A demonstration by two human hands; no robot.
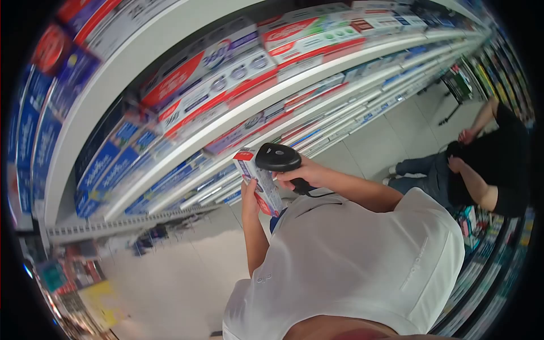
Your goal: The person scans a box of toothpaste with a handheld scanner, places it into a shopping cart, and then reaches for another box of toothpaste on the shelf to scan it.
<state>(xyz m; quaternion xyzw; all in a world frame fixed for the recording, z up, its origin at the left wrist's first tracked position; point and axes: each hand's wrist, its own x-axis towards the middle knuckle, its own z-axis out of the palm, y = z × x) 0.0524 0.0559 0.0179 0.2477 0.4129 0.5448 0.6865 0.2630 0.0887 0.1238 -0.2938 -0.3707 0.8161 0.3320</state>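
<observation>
My left hand is closed around a long white, red and purple toothpaste box, held tilted in front of my body. My right hand grips a black handheld barcode scanner, and a cable runs from its handle toward my shirt. The scanner's head overlaps the upper part of the box in this view. Just beyond my hands are the lower shelves of toothpaste boxes.
A curved-looking white shelf carries red-and-white toothpaste boxes and blue boxes. Another person in a black top stands at the right of the aisle. Pale floor tiles run below, and more stocked racks line the right side.
</observation>
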